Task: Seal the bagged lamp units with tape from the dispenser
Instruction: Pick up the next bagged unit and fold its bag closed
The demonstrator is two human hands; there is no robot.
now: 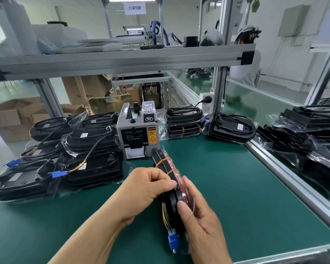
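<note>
A bagged lamp unit (169, 169), black and red with yellow rubber bands, stands on edge above the green mat, between both hands. My left hand (147, 189) pinches the bag at the unit's upper edge with curled fingers. My right hand (200, 220) grips the unit's near end from the right, thumb across it. Coloured wires with a blue connector (172, 240) hang from the unit's near end. The grey tape dispenser (136, 134) stands just beyond the unit, its outlet facing me. Whether tape sits at the outlet is unclear.
Several bagged black lamp units are stacked left of the dispenser (88, 149) and right of it (184, 121), with more beyond the aluminium rail at the right (301, 134). An aluminium shelf (122, 58) spans overhead. Cardboard boxes (11, 117) sit behind on the left.
</note>
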